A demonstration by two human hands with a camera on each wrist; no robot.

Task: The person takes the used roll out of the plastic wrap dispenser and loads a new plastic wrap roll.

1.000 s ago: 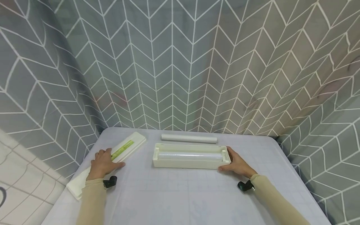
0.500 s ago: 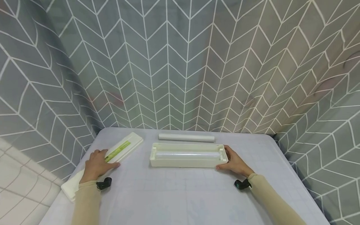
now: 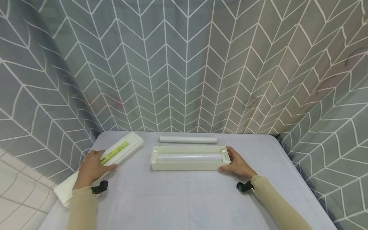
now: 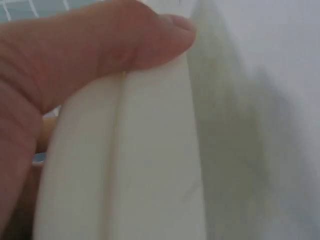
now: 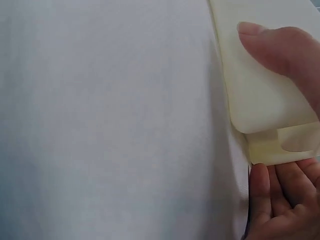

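My left hand [image 3: 91, 167] grips a long white lid [image 3: 126, 149] with a green label [image 3: 115, 152], at the table's left side. In the left wrist view, the thumb presses along the edge of the lid [image 4: 155, 150], and a shadow falls on the cloth beside it. My right hand [image 3: 240, 164] holds the right end of a long off-white box [image 3: 184, 166], thumb on its front wall and fingers behind the end. Inside the box lies a roll of clear plastic film [image 3: 189, 157]. The right wrist view shows the thumb on the smooth wall of the box [image 5: 265, 95].
A white tube [image 3: 188, 140] lies behind the box, near the table's back edge. A pale cloth [image 3: 161, 201] covers the table. Grey curtains [image 3: 178, 70] with white chevron lines hang behind and on both sides.
My left hand has raised the lid a little off the table and tilted it. The right hand keeps its hold on the box. The whole head view has shifted slightly.
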